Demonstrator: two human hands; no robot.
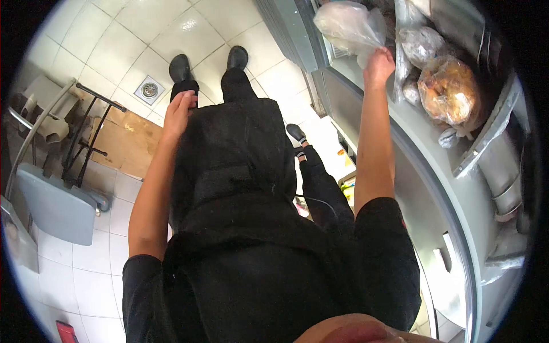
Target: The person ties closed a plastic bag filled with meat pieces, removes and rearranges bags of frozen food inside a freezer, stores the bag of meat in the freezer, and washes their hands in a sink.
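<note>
One translucent plastic bag [346,26]: neck pinched by right hand [378,68], bulk forward-left of grip. Left hand [178,114] empty, farther off.

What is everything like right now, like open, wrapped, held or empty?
Right hand: closed on the bag.
Clear bag: held, puffed out, bunched at the hand.
Left hand: nothing seen in it, fingers slightly bent.
Big grey storage unit: open, with packages inside.
Orange-brown package: wrapped in see-through plastic; frozen or not, I can't tell.
Floor drain: grate on.
Black shoe: worn, on the floor.
</note>
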